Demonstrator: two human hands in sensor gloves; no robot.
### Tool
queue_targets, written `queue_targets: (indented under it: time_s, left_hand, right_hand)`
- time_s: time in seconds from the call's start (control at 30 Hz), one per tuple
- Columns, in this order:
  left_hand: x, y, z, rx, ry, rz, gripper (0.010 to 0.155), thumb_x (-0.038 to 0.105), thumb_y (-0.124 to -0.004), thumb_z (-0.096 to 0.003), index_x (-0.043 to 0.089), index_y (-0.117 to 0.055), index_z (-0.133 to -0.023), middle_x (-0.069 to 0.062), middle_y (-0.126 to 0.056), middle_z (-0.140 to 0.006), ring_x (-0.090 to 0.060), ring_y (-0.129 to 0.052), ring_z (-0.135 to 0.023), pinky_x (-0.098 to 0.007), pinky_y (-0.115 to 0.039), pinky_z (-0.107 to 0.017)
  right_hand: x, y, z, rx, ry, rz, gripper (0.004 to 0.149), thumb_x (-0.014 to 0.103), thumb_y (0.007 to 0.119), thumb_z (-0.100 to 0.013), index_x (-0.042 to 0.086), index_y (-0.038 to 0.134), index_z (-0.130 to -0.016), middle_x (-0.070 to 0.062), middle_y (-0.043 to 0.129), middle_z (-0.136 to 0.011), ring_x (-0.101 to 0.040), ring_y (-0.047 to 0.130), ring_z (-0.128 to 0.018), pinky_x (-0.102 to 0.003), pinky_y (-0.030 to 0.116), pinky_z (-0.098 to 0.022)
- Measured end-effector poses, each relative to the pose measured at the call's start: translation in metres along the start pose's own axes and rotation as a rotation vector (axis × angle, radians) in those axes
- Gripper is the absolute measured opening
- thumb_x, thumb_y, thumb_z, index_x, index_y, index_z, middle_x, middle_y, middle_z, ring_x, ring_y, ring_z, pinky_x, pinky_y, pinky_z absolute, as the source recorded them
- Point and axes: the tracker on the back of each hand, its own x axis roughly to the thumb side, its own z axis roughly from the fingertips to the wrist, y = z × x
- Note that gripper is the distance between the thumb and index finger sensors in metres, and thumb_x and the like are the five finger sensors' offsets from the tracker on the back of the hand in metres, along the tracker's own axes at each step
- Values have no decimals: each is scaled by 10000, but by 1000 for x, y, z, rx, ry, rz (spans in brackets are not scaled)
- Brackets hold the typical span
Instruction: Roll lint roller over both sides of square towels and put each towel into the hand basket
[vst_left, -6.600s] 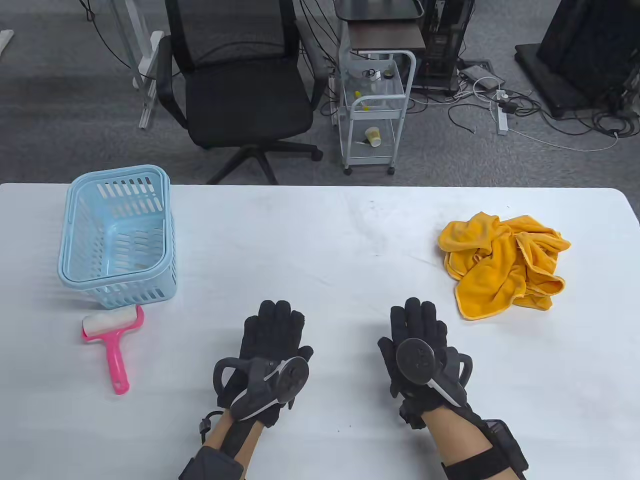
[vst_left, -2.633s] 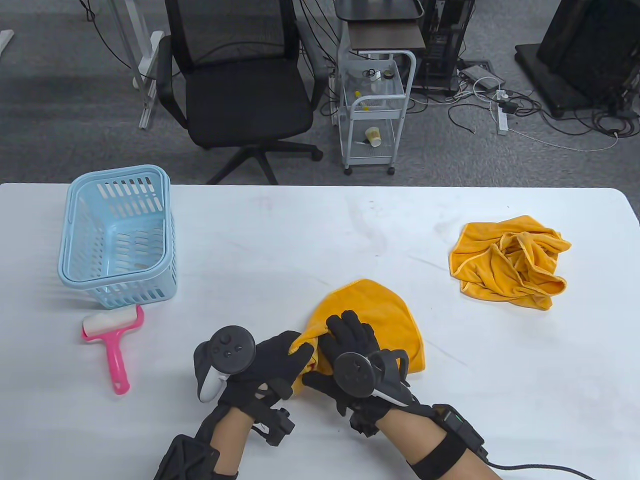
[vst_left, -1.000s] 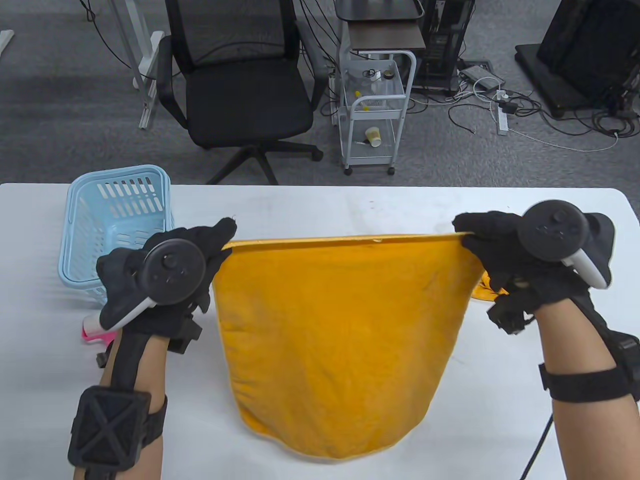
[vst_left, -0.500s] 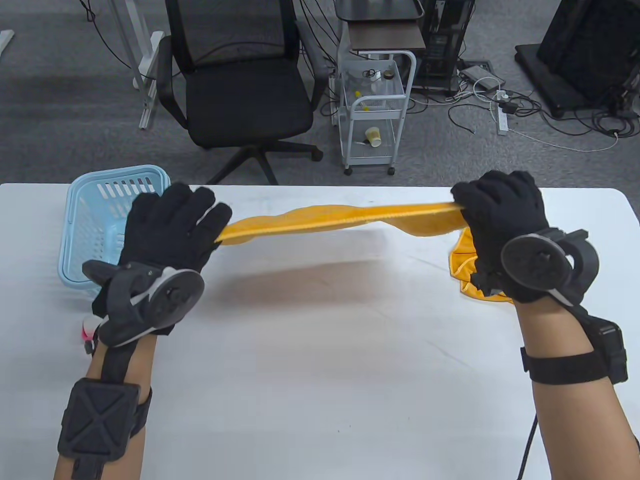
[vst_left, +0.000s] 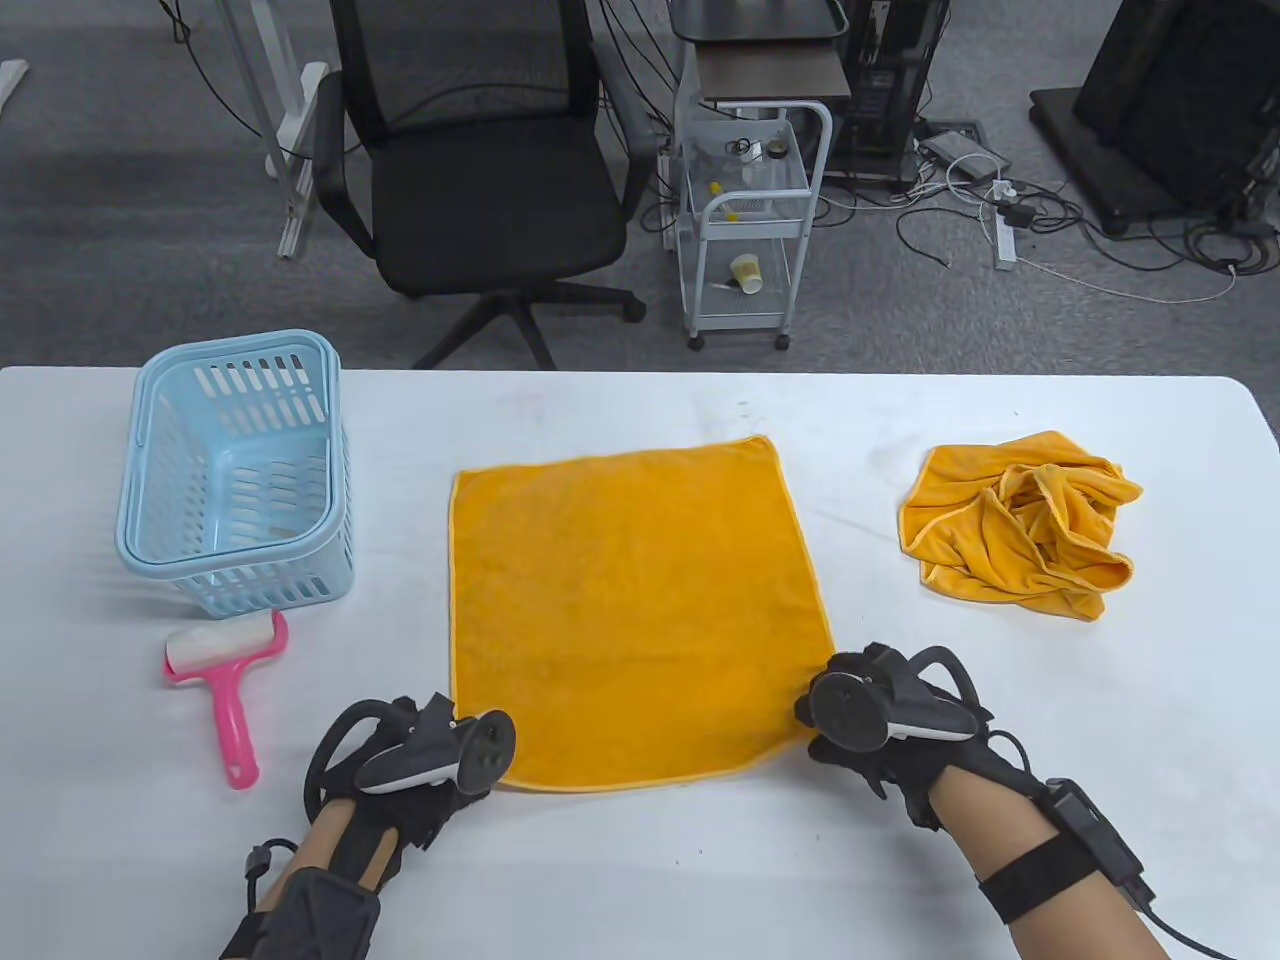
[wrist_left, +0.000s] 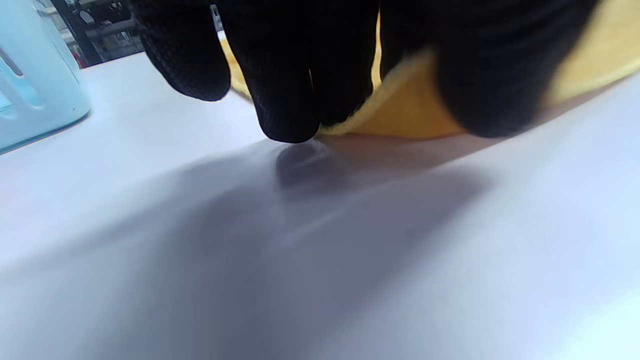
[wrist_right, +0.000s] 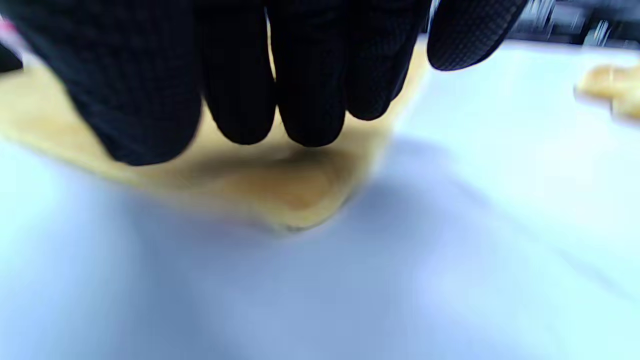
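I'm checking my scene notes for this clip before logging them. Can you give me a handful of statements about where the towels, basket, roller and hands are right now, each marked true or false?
1. One orange towel lies spread flat on the table. True.
2. The lint roller is in the right hand. False: it lies on the table in front of the blue basket, untouched.
3. A second towel sits crumpled to the right of the flat one. True.
4. A towel is already in the basket. False: no towel is in it.
5. The left hand and the right hand are at the flat towel's two near corners. True.
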Motion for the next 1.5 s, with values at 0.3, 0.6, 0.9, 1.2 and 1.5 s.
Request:
queue_targets:
  time_s: [0.3, 0.6, 0.9, 1.2, 1.5]
  left_hand:
    - [-36, 12, 37, 80, 178, 236, 626, 635, -747, -403, 394, -701, -979, -2, -599, -1188, -358, -678, -1091, -664, -541, -767]
    - [-134, -14, 44, 128, 890, 487, 870, 635, -743, -450, 226, -343, -1105, -169, -286, -1214, -501, -466, -1096, -656, -520, -748]
    - [-177, -53, 36, 51, 1139, 734, 879, 638, -763, -444, 182, -405, -1105, -175, -388, -1196, -500, -510, -1072, -647, -535, -735]
    - [-195, -67, 36, 60, 1160, 738, 591, 545, -806, -477, 232, -681, -963, -91, -613, -1129, -430, -671, -1019, -635, -583, -721]
    - [-126, 27, 45, 292, 587, 723, 514, 471, -786, -503, 319, -658, -977, -86, -683, -1103, -439, -736, -992, -641, -608, -708]
  right_hand:
    - [-15, -7, 22, -167, -7, -230, 716, 620, 874, -402, 200, 792, -976, -153, 726, -1050, -471, 652, -989, -693, 577, -669]
    - [-25, 11, 18, -221, 157, -98, 844, 592, 852, -431, 216, 534, -1116, -188, 462, -1151, -500, 455, -1044, -708, 511, -679]
    - [-28, 17, 16, -187, 174, -97, 873, 596, 860, -428, 202, 510, -1124, -204, 421, -1155, -512, 422, -1044, -710, 502, -678]
    - [-30, 23, 12, -140, 189, -98, 871, 592, 864, -429, 196, 516, -1122, -210, 425, -1151, -517, 432, -1039, -711, 506, -674]
    - [-33, 22, 14, -107, 217, -89, 881, 593, 868, -428, 188, 514, -1126, -219, 415, -1152, -523, 428, -1036, -712, 504, -673]
